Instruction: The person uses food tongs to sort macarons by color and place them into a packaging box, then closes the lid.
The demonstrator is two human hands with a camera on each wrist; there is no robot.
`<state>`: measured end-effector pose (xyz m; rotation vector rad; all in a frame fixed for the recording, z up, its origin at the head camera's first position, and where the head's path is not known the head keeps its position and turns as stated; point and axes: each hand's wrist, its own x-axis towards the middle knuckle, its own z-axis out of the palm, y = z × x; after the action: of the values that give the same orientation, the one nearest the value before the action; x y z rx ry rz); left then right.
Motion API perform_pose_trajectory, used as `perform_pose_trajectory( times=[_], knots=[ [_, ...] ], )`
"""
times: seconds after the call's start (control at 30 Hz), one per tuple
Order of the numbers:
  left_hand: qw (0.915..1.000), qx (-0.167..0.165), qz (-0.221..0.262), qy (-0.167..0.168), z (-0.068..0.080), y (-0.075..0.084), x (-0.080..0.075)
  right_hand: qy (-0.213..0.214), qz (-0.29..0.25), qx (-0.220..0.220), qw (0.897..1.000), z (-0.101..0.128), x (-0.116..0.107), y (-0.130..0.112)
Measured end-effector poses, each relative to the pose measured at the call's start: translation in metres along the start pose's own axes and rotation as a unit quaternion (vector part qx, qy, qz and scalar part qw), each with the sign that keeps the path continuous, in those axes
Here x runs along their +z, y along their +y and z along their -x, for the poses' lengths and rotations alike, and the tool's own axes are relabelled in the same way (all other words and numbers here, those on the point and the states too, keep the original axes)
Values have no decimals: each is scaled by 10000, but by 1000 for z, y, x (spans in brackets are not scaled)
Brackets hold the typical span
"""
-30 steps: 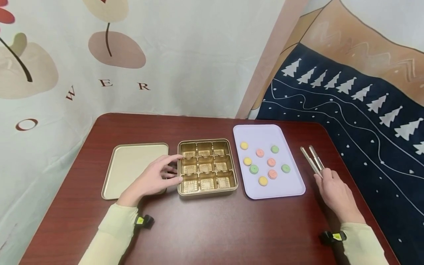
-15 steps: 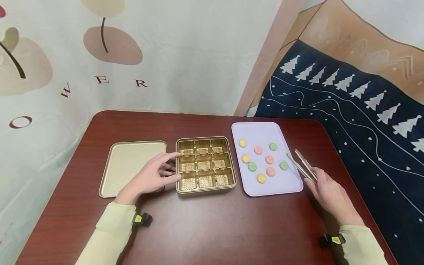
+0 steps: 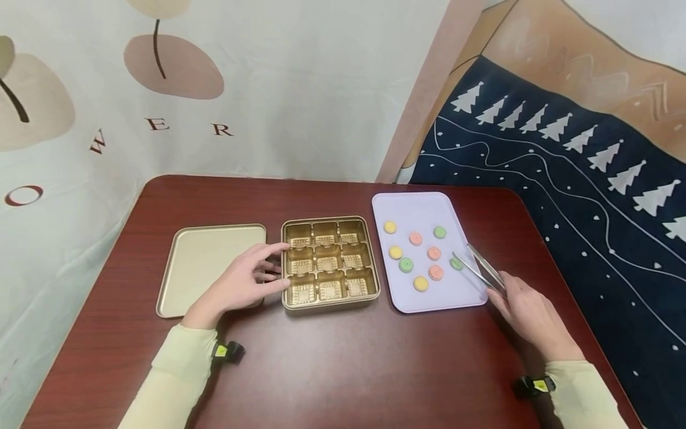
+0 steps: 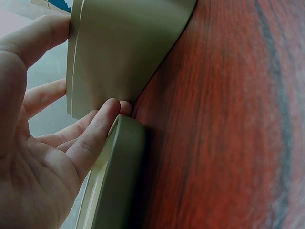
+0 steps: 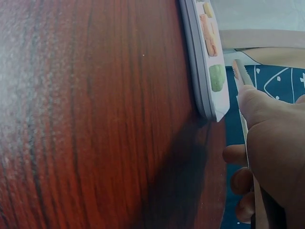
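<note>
**Tongs at the green candy, box steadied**

The right hand grips metal tongs, whose tips reach a green candy on the lavender tray. The left hand, fingers straight and relaxed, rests against the left wall of the gold nine-compartment box, partly over the lid lying beside it on the surface.

I see my right hand gripping tongs beside the lavender tray; green sweet near its corner.
</note>
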<state>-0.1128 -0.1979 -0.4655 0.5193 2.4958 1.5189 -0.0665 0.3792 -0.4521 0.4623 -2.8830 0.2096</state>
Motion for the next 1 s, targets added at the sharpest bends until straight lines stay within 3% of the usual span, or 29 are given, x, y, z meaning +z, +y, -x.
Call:
perform_pose_trajectory(
  times=[0.5,0.73,1.0],
  knots=[
    [10000,24,30,21,0,1,-1,60,54,-364,9993,2,5,1],
    [10000,18,29,22,0,0,0,-206,-32,-276,9994,4,6,1],
    [10000,35,19,20,-1,-1,1,-235,-93,-232,9994,4,7,1]
  ],
)
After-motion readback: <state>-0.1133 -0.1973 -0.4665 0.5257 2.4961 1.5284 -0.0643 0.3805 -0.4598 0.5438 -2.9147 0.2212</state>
